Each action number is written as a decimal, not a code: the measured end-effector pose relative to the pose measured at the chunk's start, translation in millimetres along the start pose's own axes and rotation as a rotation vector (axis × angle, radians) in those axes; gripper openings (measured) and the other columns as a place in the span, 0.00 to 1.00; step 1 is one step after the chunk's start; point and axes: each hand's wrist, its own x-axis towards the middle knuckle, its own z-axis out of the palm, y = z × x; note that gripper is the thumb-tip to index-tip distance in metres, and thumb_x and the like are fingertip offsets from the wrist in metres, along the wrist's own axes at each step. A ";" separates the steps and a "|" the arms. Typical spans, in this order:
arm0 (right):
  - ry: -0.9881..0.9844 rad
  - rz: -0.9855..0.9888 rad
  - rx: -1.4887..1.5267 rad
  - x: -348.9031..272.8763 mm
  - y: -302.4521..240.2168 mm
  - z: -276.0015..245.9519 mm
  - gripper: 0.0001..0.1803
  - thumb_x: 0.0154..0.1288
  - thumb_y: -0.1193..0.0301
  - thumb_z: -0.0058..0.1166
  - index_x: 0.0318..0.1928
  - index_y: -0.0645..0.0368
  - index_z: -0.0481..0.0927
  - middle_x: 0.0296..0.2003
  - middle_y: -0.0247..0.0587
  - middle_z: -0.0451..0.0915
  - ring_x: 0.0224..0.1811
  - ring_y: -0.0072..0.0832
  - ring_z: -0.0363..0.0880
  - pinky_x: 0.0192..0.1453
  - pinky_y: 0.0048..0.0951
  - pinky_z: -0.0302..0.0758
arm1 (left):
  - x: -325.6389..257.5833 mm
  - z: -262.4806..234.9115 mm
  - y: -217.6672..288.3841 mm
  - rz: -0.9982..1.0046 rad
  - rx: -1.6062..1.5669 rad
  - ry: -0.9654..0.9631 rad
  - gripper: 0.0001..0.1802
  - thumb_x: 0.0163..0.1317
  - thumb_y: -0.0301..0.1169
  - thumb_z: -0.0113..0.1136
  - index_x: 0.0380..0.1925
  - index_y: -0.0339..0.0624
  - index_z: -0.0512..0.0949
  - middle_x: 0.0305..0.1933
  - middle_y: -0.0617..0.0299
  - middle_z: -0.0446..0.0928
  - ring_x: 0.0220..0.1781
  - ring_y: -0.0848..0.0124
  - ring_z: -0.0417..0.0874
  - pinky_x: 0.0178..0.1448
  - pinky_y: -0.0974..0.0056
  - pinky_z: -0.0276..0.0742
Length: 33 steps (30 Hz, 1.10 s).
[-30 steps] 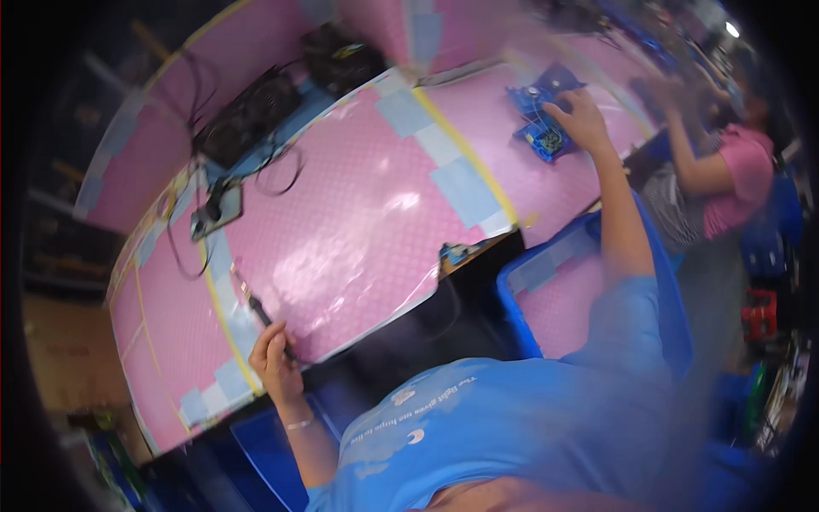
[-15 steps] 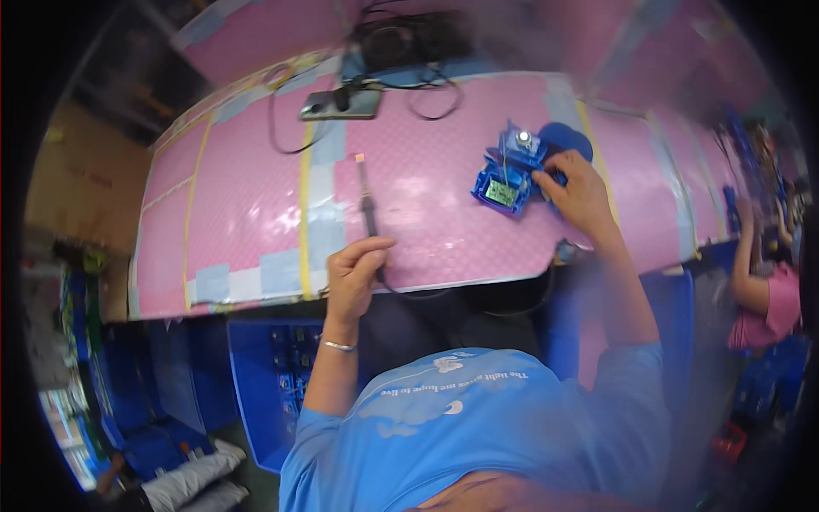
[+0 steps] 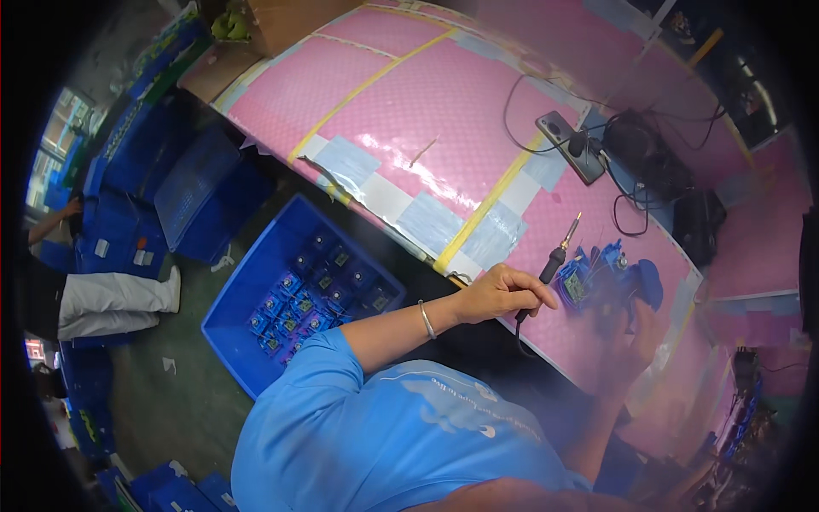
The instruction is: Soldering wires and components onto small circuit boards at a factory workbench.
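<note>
One opened blue casing (image 3: 623,271) with a green circuit board (image 3: 572,288) sits over the pink bench (image 3: 341,94), to the right of the left hand (image 3: 505,294) and just beyond the right hand (image 3: 636,337). Left fingers close around a soldering iron (image 3: 555,258), its tip pointing away from the body, beside the board. Blur hides whether the right hand grips the casing. Farther out, a phone (image 3: 570,147) rests on the bench; a blue bin (image 3: 247,294) of similar parts stands below.
</note>
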 end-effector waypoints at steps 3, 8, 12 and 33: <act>-0.257 0.033 0.574 -10.7 -29.1 -1.5 0.17 0.65 0.84 0.63 0.55 0.65 0.83 0.50 0.51 0.85 0.49 0.46 0.86 0.55 0.39 0.81 | 1.2 7.5 8.2 -0.071 -0.073 -0.024 0.12 0.70 0.24 0.57 0.44 0.38 0.89 0.32 0.65 0.84 0.30 0.83 0.76 0.30 0.75 0.65; -0.353 -0.015 0.839 -25.8 -54.5 16.0 0.26 0.56 0.91 0.56 0.57 0.66 0.82 0.53 0.51 0.86 0.55 0.43 0.87 0.61 0.38 0.81 | 5.1 33.5 24.3 0.009 -0.099 -0.157 0.13 0.71 0.25 0.55 0.42 0.40 0.90 0.33 0.68 0.84 0.29 0.84 0.74 0.30 0.74 0.64; -0.282 -0.070 0.917 -25.9 -47.8 25.5 0.27 0.55 0.90 0.58 0.57 0.65 0.82 0.54 0.53 0.86 0.57 0.44 0.87 0.62 0.39 0.81 | 4.7 41.3 24.7 0.003 -0.036 -0.189 0.14 0.73 0.25 0.53 0.42 0.40 0.90 0.38 0.68 0.85 0.33 0.82 0.76 0.33 0.74 0.68; 0.200 0.020 0.505 -39.0 12.0 23.3 0.12 0.68 0.79 0.66 0.50 0.66 0.82 0.52 0.61 0.85 0.54 0.48 0.88 0.56 0.38 0.84 | 129.7 3.8 35.5 0.117 1.156 0.067 0.14 0.65 0.33 0.72 0.50 0.48 0.89 0.38 0.64 0.88 0.31 0.78 0.80 0.35 0.70 0.75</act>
